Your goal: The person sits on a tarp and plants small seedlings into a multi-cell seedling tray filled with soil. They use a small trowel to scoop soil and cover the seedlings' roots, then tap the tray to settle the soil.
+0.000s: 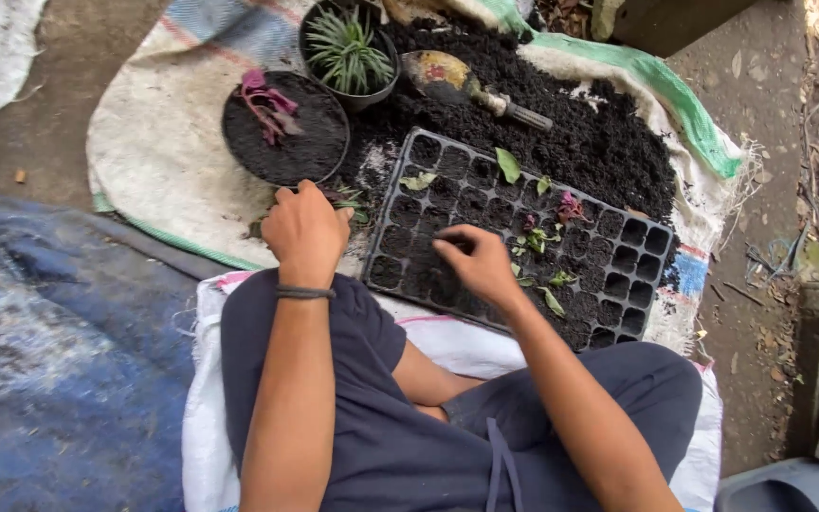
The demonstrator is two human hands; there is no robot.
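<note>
I sit on bare dirt ground (97, 57) with a white sack (158, 161) spread out, a pile of soil (599, 142) and a trowel (471, 83) on it. My left hand (303, 230), loosely curled and holding nothing I can see, rests beside the black seedling tray (523, 237); my right hand (474, 264) pinches its fingertips narrow over a soil-filled cell. Beyond stand a soil-filled pot (286, 128) with a purple plant (267, 102) and another pot (348, 52) with spiky green leaves.

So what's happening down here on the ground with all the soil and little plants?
A seated person is working over a black seedling tray filled with soil. The right hand presses its fingertips into one of the tray's cells. The left hand rests at the tray's left edge, by some green cuttings. A few cells already hold small cuttings. Behind lie a soil heap, a trowel and two pots.
</note>
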